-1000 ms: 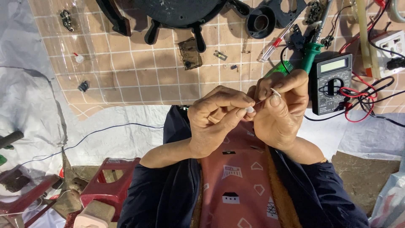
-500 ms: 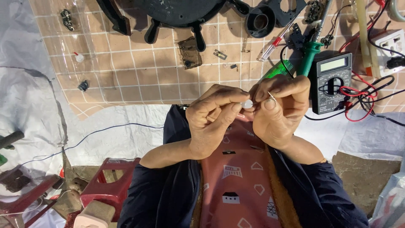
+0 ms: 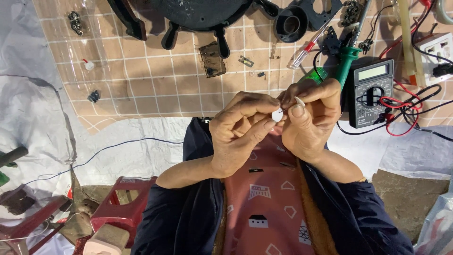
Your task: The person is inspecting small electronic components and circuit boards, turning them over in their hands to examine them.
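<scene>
Both hands are raised close together over my lap, in front of a pink patterned garment. My left hand [image 3: 236, 134] pinches a small white round disc [image 3: 277, 114] between thumb and forefinger. Fingertip to fingertip with it, my right hand [image 3: 309, 125] pinches a small white piece [image 3: 299, 100] at its fingertips. A thin pin or wire seems to run between the two white parts, but it is too small to be sure.
A tile-patterned mat [image 3: 155, 80] lies ahead with a black round base [image 3: 207, 12], small loose parts, a red-handled screwdriver [image 3: 309, 47] and a green-handled one [image 3: 347, 63]. A black multimeter [image 3: 373, 92] with red and black leads lies right. A red stool [image 3: 120, 203] stands lower left.
The fingers have shifted slightly and the white disc in the left hand now faces the camera more plainly. Both hands stay at the same place.
</scene>
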